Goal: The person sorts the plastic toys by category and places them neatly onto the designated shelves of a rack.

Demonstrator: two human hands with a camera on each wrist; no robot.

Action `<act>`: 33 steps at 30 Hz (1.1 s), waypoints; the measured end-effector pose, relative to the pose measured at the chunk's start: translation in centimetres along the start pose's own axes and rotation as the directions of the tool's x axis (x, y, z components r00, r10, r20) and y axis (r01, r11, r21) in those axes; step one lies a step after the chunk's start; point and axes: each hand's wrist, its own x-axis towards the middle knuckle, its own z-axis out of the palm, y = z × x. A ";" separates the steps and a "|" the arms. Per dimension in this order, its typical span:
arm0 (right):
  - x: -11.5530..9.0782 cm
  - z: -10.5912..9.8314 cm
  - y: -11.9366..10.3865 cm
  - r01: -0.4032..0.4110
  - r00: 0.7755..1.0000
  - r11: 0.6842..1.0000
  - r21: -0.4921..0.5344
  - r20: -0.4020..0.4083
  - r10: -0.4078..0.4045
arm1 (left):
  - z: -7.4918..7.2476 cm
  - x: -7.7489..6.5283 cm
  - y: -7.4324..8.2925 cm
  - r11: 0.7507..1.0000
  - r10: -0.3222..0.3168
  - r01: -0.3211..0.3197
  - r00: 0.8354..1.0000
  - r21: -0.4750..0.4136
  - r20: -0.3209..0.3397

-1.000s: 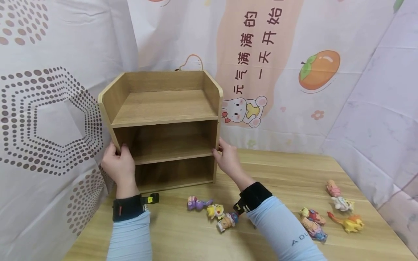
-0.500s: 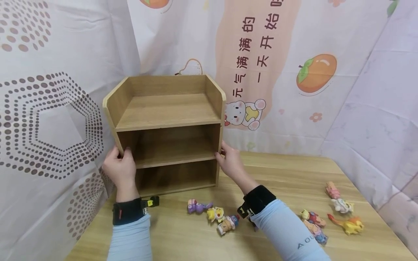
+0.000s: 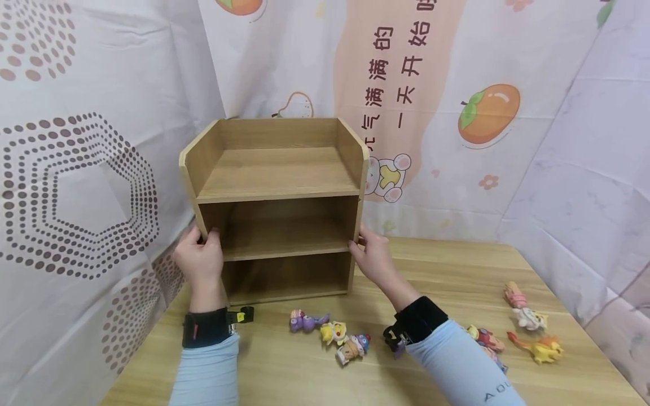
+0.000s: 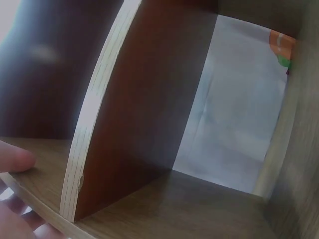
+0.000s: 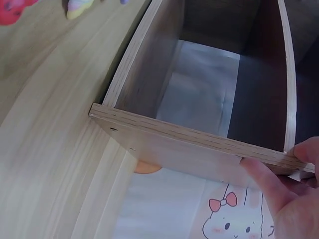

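A small wooden shelf [image 3: 281,172] with an open top tray and two compartments below stands upright at the left of the table, its open front facing me. My left hand [image 3: 200,262] grips its left side panel, thumb inside the middle compartment and fingers outside. On the other side, my right hand [image 3: 374,256] pinches the right panel at the height of the middle board. In the left wrist view, the left thumb [image 4: 17,158] presses on the inner face of that panel. The right wrist view shows the right fingers [image 5: 269,181] along the outer face.
Before the shelf lie a purple figurine [image 3: 307,321], a yellow one [image 3: 334,332] and one with a blue cap [image 3: 354,348]. Several more toys, including a yellow lion [image 3: 543,348], lie on the table [image 3: 431,265] at right. Printed curtains [image 3: 284,62] hang behind and at both sides.
The shelf has shifted to the right across the table, with both hands still holding its sides and moving along with it. The toys stay where they were.
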 end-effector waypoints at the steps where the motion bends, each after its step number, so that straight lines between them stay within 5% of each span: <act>1: -0.1 -0.2 0.1 0.004 1.000 1.000 -0.005 -0.003 -0.004 | 0.1 -0.1 0.1 1.000 0.001 -0.001 1.000 0.000 0.008; 8: -1.0 -1.7 0.6 0.003 1.000 0.999 -0.032 -0.027 -0.004 | 0.7 -0.9 0.5 1.000 -0.018 0.018 0.997 -0.011 0.071; 19: -2.6 -4.0 1.8 0.010 0.997 0.997 -0.081 -0.069 -0.016 | 1.9 -1.9 1.4 0.997 0.065 -0.060 0.984 -0.039 0.168; 33: -4.3 -7.0 3.5 -0.041 0.992 0.998 -0.044 -0.123 0.036 | 3.4 -3.3 2.0 0.983 0.161 -0.121 0.927 -0.137 0.338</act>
